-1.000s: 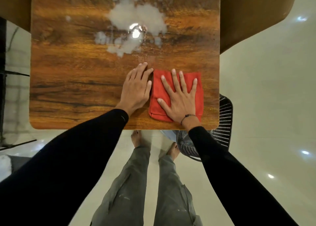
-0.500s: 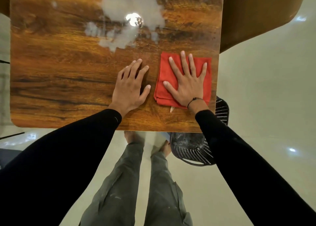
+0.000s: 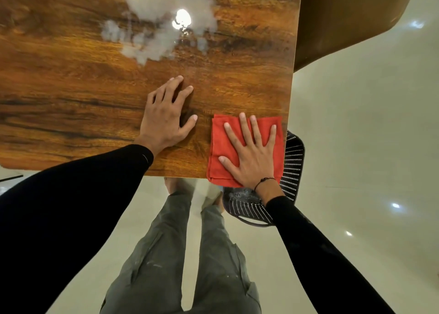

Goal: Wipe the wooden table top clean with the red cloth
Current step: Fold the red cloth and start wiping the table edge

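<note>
The folded red cloth (image 3: 219, 147) lies at the near right corner of the wooden table top (image 3: 71, 80), its near edge hanging slightly over the table's front edge. My right hand (image 3: 251, 154) presses flat on the cloth with fingers spread. My left hand (image 3: 166, 116) rests flat on the bare wood just left of the cloth, not touching it. A whitish smear (image 3: 152, 40) with a bright light reflection spreads over the far middle of the table.
A black perforated bin (image 3: 289, 171) stands on the floor under the table's near right corner. A brown curved chair or seat (image 3: 344, 16) sits past the table's right edge. My legs and bare feet stand on the pale glossy floor.
My right hand has slid the red cloth back toward the table's near edge, after pushing it away half a second before. My left hand stays flat on the wood.
</note>
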Tool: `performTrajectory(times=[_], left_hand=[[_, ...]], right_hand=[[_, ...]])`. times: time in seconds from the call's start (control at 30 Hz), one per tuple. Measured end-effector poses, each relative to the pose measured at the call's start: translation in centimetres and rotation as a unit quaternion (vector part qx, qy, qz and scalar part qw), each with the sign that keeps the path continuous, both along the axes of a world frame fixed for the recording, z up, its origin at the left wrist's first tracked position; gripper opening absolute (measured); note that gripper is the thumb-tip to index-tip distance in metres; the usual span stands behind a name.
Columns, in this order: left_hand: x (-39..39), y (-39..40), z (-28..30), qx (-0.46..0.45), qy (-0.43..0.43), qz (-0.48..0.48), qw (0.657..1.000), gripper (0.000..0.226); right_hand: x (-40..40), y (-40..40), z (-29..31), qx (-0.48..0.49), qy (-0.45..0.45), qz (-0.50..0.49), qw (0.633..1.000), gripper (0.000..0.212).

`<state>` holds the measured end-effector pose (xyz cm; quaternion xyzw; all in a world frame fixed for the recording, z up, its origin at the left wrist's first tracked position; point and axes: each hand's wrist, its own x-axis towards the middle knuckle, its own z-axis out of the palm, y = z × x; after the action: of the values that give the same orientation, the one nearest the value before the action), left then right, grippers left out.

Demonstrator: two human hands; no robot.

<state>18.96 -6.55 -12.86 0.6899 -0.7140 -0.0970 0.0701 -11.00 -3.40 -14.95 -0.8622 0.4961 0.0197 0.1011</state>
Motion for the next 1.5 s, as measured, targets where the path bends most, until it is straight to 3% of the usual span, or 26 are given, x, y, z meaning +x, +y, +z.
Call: performTrajectory(times=[0.37,0.6,0.83,0.93,1.33,1.5], left_hand=[[-0.7,0.2,0.1,-0.001,-0.019,-0.012,1.000,0.072],[-9.2,-0.5,1.3,0.015,0.058,0.049,0.997,0.056],[-9.5,-0.8,0.8,-0.011,0.049,0.063,0.997,0.055],[-9.5,-0.6,0.7,-0.013,0.043,0.062,0.997,0.058],[-9.5,-0.6,0.7,-0.014,0.035,0.073,0.997,0.056],[-9.2,-0.8,0.8,0.001,0.043,0.070,0.997,0.058]], right_hand=[[1.3,-11.3,1.2,-0.011,-0.001,-0.049,0.999,0.093],[0.9,-10.1,1.0,-0.013,-0.015,-0.044,0.999,0.090],[-2.7,-0.3,0.8,0.000,-0.010,-0.055,0.998,0.088],[-3.0,0.3,1.0,0.009,-0.008,-0.053,0.999,0.087],[0.0,-15.7,1.7,-0.028,-0.037,-0.063,0.997,0.070],[0.6,-18.4,2.4,-0.003,-0.138,-0.111,0.984,0.058]])
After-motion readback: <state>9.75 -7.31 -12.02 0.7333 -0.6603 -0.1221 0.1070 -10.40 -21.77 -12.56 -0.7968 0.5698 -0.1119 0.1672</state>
